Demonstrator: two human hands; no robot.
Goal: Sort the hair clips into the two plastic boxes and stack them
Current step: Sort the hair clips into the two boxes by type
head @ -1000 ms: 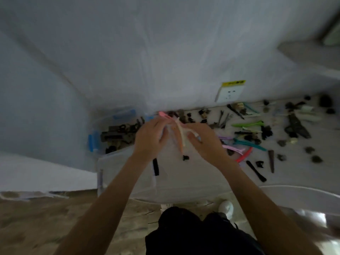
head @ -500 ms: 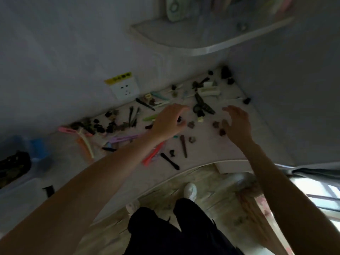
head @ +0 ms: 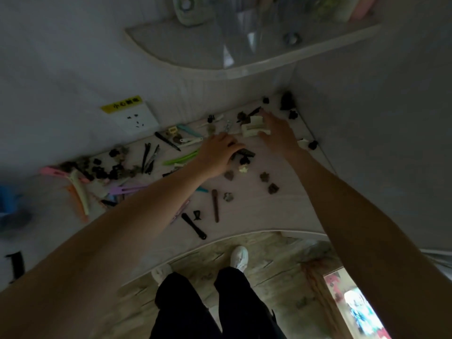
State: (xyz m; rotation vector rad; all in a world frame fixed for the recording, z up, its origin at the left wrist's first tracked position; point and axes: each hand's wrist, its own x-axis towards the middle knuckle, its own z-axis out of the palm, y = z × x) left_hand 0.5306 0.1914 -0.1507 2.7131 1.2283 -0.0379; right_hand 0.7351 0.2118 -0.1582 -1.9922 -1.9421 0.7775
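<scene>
Hair clips lie scattered across a pale curved counter (head: 281, 216) that runs along a white wall: a long green clip (head: 179, 159) near the middle, a purple one (head: 123, 189) and a cream and orange pair (head: 79, 194) to the left, a pink clip (head: 52, 172) further left, a slim brown clip (head: 215, 204) and a black bar clip (head: 193, 226) near the front edge, and many small dark claw clips (too dim to tell apart) clustered at the far left and dotted to the right.

The left hand (head: 217, 155) reaches over the middle of the counter, palm down, fingers curled down onto a dark claw clip (head: 244, 155); whether they grip it I cannot tell. The right hand (head: 277, 134) stretches further right, fingers extended and touching a cream claw clip (head: 253, 127) at the far side.

The clips look like plastic, some glossy. At the far left edge, a blurred blue shape (head: 9, 199) shows, and a wall socket (head: 138, 118) with a yellow label sits above the counter. A rounded shelf (head: 195, 62) hangs overhead.
</scene>
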